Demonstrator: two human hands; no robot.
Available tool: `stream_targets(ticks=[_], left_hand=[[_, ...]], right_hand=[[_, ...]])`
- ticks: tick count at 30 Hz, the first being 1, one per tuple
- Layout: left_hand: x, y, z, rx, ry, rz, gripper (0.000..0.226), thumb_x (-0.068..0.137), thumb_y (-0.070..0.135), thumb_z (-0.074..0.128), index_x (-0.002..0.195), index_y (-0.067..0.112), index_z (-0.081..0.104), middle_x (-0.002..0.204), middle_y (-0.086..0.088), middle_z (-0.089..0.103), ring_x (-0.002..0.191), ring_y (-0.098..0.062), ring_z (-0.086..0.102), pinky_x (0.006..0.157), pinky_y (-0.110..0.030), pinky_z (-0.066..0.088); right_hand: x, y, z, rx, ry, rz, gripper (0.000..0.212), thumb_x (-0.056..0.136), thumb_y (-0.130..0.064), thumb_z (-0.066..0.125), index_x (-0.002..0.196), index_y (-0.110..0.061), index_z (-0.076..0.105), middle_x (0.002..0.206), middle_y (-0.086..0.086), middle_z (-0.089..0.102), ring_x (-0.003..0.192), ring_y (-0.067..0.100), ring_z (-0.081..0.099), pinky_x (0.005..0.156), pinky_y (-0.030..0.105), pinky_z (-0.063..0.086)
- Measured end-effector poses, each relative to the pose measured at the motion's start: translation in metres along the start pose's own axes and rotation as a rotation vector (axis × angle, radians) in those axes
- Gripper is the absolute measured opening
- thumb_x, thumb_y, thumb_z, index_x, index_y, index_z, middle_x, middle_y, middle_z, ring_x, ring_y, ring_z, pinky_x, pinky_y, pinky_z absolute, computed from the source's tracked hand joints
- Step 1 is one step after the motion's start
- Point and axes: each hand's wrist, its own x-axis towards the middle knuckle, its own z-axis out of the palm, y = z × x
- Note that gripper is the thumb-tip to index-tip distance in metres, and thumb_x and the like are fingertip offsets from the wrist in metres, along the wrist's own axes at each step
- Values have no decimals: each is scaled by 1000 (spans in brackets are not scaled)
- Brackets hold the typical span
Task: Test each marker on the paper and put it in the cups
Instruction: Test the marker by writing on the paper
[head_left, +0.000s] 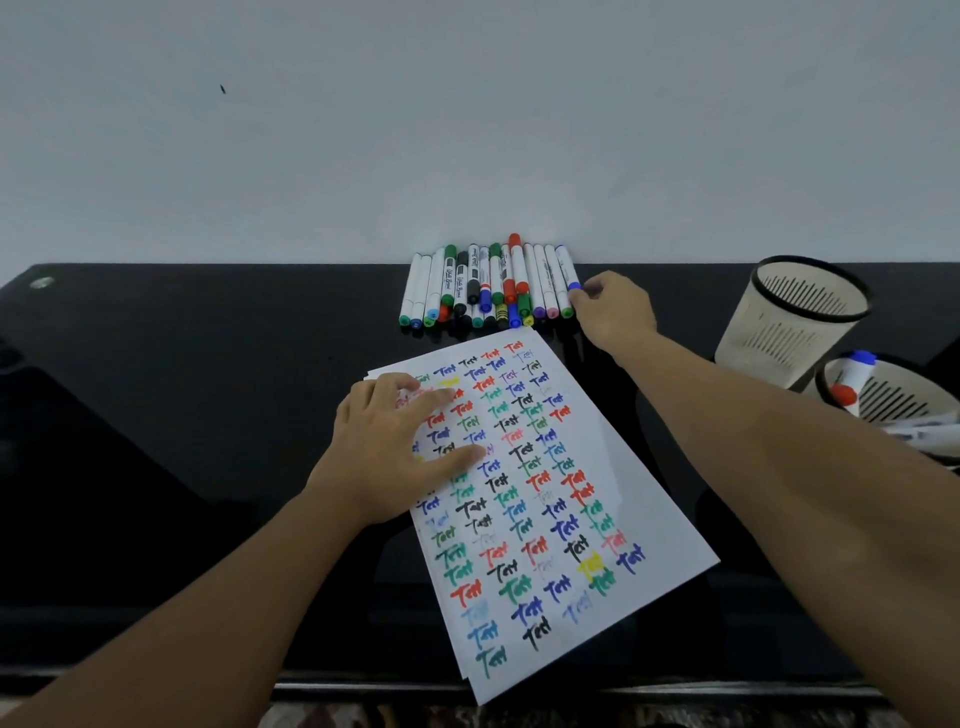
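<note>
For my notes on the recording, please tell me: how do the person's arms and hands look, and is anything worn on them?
Both forearms are bare up to the frame's edge; no sleeve is visible. The left hand and the right hand wear no gloves. I see no watch, bracelet or ring on the wrists and fingers that show. No markings are visible.

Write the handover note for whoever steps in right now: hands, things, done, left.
Left hand: flat on the paper, fingers straight, holding it down.
Right hand: at the right end of the marker row, fingertips pinching the blue-capped marker; it is not lifted yet.
Row lies along the wall at the desk's far edge.
Cups: far cup on the right, nothing seen inside; near cup holds a few markers.
Done: paper nearly full of "Test" marks, a few markers sorted.
Left: test the pinched marker, cup it, then do the rest of the row.
</note>
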Motion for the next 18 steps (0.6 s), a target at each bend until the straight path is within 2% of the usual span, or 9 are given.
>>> stream_targets(ticks=[5, 9, 11, 13, 16, 18], left_hand=[[0, 0, 0, -4, -9, -3, 88, 71, 100, 33, 145, 52, 39, 143, 15, 28, 135, -13, 18, 120, -46, 18], [0, 0, 0, 1, -6, -1, 88, 72, 99, 33, 145, 52, 39, 143, 15, 29, 135, -13, 19, 119, -45, 19], [0, 0, -1, -3, -1, -1, 88, 71, 99, 33, 145, 51, 40, 143, 14, 30, 135, -14, 20, 119, -45, 19], [0, 0, -1, -6, 3, -1, 88, 71, 99, 33, 145, 51, 41, 143, 14, 30, 135, -14, 21, 119, -46, 20], [0, 0, 0, 0, -5, -4, 88, 71, 99, 34, 145, 52, 40, 143, 14, 30, 134, -13, 20, 119, -45, 20], [-1, 1, -1, 0, -9, -6, 88, 71, 99, 35, 145, 51, 41, 144, 13, 30, 134, -14, 20, 119, -44, 20]], right_hand=[[-3, -1, -1, 26, 77, 36, 27, 102, -37, 61, 116, -16, 72, 108, 2, 72, 90, 16, 63, 75, 28, 48], [-13, -6, -10, 254, 325, 63, 18, 98, -32, 61, 107, -18, 69, 114, 4, 61, 80, 11, 61, 73, 32, 53], [-22, -10, -17, 349, 414, 5, 16, 102, -27, 58, 109, -15, 66, 115, 3, 50, 77, 7, 53, 76, 24, 46], [-33, -14, -22, 390, 436, -82, 19, 107, -24, 53, 113, -13, 67, 116, 3, 47, 84, 7, 55, 83, 22, 48], [-53, -20, -30, 400, 427, -181, 20, 107, -22, 56, 118, -14, 71, 117, 0, 50, 88, 1, 55, 83, 6, 43], [-66, -25, -35, 493, 417, -178, 17, 105, -24, 62, 119, -19, 69, 114, -3, 57, 90, 0, 59, 79, 3, 44]])
